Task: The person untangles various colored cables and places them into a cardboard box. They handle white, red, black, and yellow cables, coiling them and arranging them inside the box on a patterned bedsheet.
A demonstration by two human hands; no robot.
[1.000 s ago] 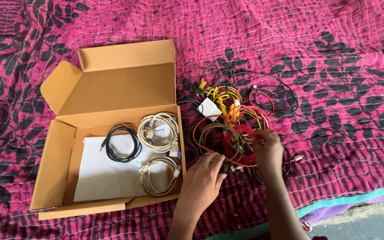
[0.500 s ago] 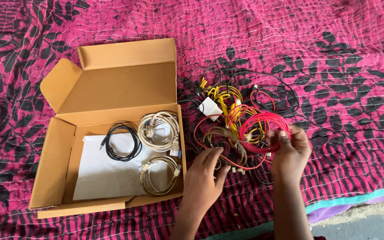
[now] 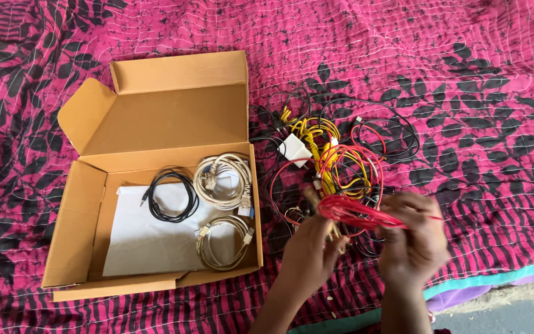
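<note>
Red cable point(image 3: 356, 213): thin coil, held between both hands above the tangled pile of cables point(image 3: 332, 148) on the pink-and-black bedspread point(image 3: 465, 74). Right hand point(image 3: 414, 238): fingers curled around the coil's right end. Left hand point(image 3: 310, 247): fingers closed at its left end, motion-blurred. Cardboard box point(image 3: 81, 204): open, left of the pile, containing one black coil point(image 3: 171, 196) and two beige coils point(image 3: 222, 179) on white paper point(image 3: 143, 244).

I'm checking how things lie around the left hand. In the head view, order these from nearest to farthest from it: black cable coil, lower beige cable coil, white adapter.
1. Lower beige cable coil, in the box, left of the left hand.
2. White adapter, above, in the loose pile.
3. Black cable coil, farther left in the box.
</note>
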